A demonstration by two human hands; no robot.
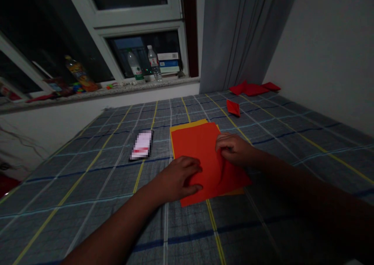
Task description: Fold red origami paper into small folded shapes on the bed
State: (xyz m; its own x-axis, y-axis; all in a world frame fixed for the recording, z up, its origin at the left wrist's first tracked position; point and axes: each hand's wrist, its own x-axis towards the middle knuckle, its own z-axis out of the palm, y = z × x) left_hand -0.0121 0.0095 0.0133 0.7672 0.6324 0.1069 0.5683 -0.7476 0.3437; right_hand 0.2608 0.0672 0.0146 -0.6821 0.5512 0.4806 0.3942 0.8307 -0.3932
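Observation:
A stack of paper sheets lies on a grey checked bedsheet (pixel 87 187), with a red-orange sheet (pixel 198 148) on top and a yellow sheet (pixel 187 125) showing at its far edge. My left hand (pixel 179 177) rests on the near left part of the red-orange sheet, fingers curled and pressing on it. My right hand (pixel 233 148) sits at the sheet's right edge, fingers bent and pinching the paper, which bulges slightly between the two hands.
A small blurred flat item (pixel 142 144) lies left of the sheets. One folded red paper piece (pixel 233 107) and several more (pixel 253 88) lie at the far right near a grey curtain (pixel 233 35). Bottles (pixel 153 62) and books stand on the windowsill. A wall runs along the right.

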